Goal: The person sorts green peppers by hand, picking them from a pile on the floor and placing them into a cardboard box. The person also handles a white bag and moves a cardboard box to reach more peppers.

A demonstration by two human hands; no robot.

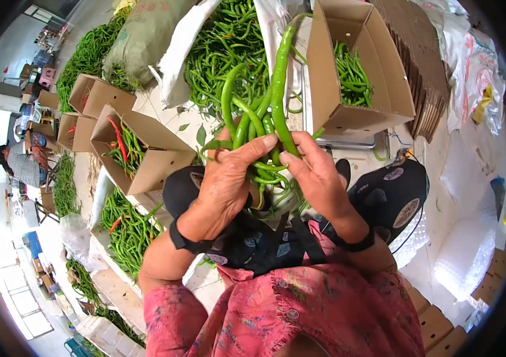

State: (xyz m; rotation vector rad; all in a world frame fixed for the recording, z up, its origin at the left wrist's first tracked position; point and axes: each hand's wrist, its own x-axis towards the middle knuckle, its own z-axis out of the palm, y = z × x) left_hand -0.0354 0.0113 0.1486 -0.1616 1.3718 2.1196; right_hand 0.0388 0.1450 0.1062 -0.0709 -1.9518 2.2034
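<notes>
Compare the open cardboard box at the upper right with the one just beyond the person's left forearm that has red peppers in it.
The right box shows only green peppers; the left box shows red peppers among green ones. The right box looks larger in this view, the left box smaller. Much bare inner wall shows in the right box, less in the left box. Both are plain brown and open-topped.

So both forearms come up from the lap with the elbows bent, dark bands on both wrists. Left hand (223, 178) is closed, thumb laid across the front and pointing inward, fingers curled behind it. Right hand (315, 172) is right near it, kinda tilted in, with the thumb and index finger bent toward the left thumb's tip.
</notes>
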